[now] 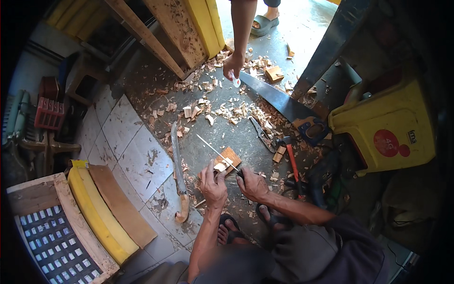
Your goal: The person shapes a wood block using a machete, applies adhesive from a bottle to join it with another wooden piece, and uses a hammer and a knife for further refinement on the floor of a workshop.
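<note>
My left hand (212, 188) grips a small wooden block (231, 155) with a pale cut surface, low over the floor. My right hand (253, 184) is closed on the dark handle of a thin, pale tool (212, 147), whose long shaft crosses the block; its exact kind is unclear. A wooden-handled machete (178, 156) lies left of my hands. To their right are pliers (260, 132) and a hammer with a red handle (293, 168). A handsaw (279, 102) lies farther up on the right, among wood shavings (227, 112).
Another person's hand (234, 64) reaches from the top, holding a small white object; a sandalled foot (266, 25) stands behind. A yellow plastic container (380, 120) is right, beside power tools (323, 175). A wood-framed rack (61, 203) and yellow board (101, 213) are lower left. Timber (177, 33) borders the doorway.
</note>
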`<state>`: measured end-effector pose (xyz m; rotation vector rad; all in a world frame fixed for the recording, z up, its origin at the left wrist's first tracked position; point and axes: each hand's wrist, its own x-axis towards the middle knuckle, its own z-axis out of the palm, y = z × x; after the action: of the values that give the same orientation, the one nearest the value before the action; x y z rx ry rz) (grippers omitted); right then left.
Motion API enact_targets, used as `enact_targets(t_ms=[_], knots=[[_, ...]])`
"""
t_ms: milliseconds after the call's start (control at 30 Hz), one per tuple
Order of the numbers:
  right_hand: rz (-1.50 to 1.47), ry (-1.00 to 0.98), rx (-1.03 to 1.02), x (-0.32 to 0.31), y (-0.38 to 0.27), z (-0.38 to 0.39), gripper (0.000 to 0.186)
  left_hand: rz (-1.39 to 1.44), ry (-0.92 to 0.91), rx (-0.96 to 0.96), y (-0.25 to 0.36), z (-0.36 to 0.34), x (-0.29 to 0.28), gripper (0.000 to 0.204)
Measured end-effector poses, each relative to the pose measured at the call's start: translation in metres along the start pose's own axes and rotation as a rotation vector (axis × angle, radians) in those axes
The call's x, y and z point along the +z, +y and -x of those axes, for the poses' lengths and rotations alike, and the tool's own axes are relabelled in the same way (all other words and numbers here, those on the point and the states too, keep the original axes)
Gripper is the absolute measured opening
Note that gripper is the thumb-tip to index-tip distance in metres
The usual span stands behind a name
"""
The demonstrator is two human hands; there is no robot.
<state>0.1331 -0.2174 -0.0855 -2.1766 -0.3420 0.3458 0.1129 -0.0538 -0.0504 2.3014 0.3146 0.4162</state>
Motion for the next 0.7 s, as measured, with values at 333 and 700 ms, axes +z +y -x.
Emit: enact_targets(t_ms=[333, 700], knots=[[0.079, -0.213, 0.020, -0.015, -0.005, -0.011, 0.026, -0.070, 0.096, 0.090, 0.007, 0.005, 0.003, 0.019], [-0.296, 0.236, -0.369, -0.041, -0.033, -0.009, 0.022, -0.009, 0.048, 0.136, 0.016, -0.002, 0.003, 0.018]])
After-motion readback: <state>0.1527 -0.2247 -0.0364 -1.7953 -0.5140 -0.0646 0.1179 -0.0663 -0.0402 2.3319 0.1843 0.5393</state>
